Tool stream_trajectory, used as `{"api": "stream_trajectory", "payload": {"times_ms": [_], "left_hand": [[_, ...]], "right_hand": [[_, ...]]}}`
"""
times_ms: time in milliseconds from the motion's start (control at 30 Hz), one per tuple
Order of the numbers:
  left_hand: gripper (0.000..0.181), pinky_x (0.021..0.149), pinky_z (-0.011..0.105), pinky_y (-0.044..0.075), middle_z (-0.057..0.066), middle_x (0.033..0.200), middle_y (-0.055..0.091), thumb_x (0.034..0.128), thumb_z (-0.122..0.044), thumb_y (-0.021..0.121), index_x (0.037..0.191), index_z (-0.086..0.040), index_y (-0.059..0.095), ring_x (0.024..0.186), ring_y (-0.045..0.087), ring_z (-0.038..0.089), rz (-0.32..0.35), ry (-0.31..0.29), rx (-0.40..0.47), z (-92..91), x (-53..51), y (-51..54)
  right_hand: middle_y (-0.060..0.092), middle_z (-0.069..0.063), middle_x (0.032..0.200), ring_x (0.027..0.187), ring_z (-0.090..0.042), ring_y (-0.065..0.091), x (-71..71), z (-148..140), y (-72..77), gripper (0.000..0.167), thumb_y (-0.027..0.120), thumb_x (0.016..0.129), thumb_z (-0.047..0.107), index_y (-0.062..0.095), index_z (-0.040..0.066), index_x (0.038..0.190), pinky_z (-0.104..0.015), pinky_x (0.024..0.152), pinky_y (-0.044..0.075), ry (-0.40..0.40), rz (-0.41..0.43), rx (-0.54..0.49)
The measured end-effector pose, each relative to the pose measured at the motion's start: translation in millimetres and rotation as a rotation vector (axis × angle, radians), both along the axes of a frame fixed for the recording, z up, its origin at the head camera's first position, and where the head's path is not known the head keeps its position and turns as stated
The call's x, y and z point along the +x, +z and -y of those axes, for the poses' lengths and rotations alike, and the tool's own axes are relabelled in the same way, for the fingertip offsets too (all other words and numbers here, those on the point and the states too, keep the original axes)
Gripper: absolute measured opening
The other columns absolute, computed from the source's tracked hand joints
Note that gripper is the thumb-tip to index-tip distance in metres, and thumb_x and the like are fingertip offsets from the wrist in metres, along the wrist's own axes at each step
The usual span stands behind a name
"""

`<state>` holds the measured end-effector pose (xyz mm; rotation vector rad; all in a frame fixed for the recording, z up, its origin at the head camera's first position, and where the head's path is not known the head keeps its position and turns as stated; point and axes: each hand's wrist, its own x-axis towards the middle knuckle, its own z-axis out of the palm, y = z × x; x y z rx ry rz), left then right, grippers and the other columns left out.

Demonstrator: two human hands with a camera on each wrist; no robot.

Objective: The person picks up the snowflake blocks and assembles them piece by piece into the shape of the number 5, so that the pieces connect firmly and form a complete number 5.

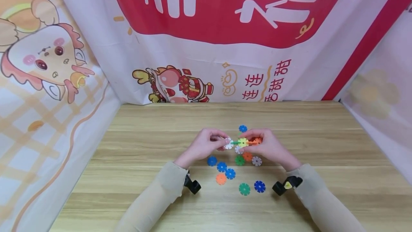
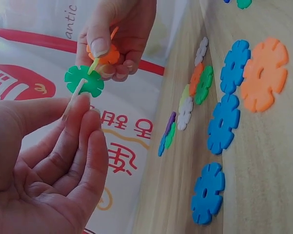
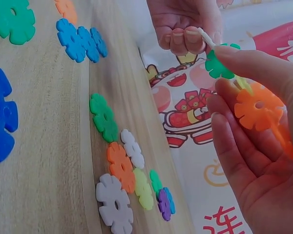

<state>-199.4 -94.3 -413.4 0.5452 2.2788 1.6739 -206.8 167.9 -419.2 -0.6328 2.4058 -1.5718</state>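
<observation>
A short chain of notched plastic snowflake discs is held between both hands above the table. My left hand point(image 1: 208, 142) pinches its white disc point(image 1: 229, 143) between thumb and fingers. Slotted to that one is a green disc point(image 2: 84, 81), seen edge-on from the head. On the other side my right hand point(image 1: 268, 145) pinches the yellow disc point(image 1: 243, 142), joined to the green one. Beyond the yellow, orange discs point(image 3: 259, 105) continue the chain in front of the right palm. How deep the slots interlock is hard to tell.
Loose discs lie on the wooden table point(image 1: 145, 189): several blue ones point(image 1: 221, 167), an orange one point(image 1: 221, 179), a green one point(image 1: 244, 189) and a dark blue one point(image 1: 259, 186) nearer me. A mixed cluster with a grey disc point(image 1: 256, 161) lies below the hands. A printed cloth point(image 1: 199, 67) hangs behind.
</observation>
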Motion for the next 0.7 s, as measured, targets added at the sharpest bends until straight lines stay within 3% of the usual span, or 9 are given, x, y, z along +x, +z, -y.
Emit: {"api": "stream_trajectory", "payload": {"times_ms": [233, 467, 567, 700], "left_hand": [[0.037, 0.088, 0.047, 0.058, 0.004, 0.095, 0.074, 0.1032, -0.035, 0.063, 0.123, -0.004, 0.069, 0.093, 0.071, 0.029, 0.000, -0.004, -0.001, 12.4, -0.4, -4.1], [0.031, 0.084, 0.031, 0.056, -0.002, 0.101, 0.073, 0.0980, -0.022, 0.072, 0.121, -0.002, 0.071, 0.093, 0.067, 0.014, -0.117, -0.071, -0.247, 30.3, 2.1, -14.6], [0.032, 0.083, 0.029, 0.056, 0.000, 0.103, 0.073, 0.0926, -0.016, 0.078, 0.120, -0.001, 0.072, 0.092, 0.066, 0.011, -0.109, -0.099, -0.314, 34.9, 4.2, -19.1], [0.034, 0.083, 0.030, 0.056, 0.002, 0.104, 0.073, 0.0852, -0.015, 0.085, 0.115, -0.002, 0.074, 0.091, 0.065, 0.012, -0.084, -0.091, -0.365, 38.1, 6.2, -22.6]], "right_hand": [[0.071, -0.005, 0.105, 0.098, -0.030, 0.061, -0.4, -6.2, -0.4, 0.036, 0.089, 0.081, 0.019, 0.076, 0.015, 0.115, -0.044, 0.083, 0.055, -0.065, 0.009, 0.024], [0.071, -0.004, 0.104, 0.096, -0.029, 0.062, -0.3, -9.9, -1.0, 0.037, 0.091, 0.080, 0.026, 0.077, 0.016, 0.112, -0.039, 0.082, 0.055, -0.089, 0.001, 0.031], [0.071, -0.004, 0.103, 0.095, -0.029, 0.062, 0.0, -10.2, -0.6, 0.037, 0.091, 0.079, 0.030, 0.077, 0.016, 0.111, -0.037, 0.080, 0.055, -0.091, -0.002, 0.026], [0.071, -0.003, 0.103, 0.095, -0.029, 0.062, -0.3, -10.2, -1.0, 0.038, 0.091, 0.079, 0.032, 0.076, 0.017, 0.111, -0.039, 0.081, 0.054, -0.094, -0.006, 0.025]]}}
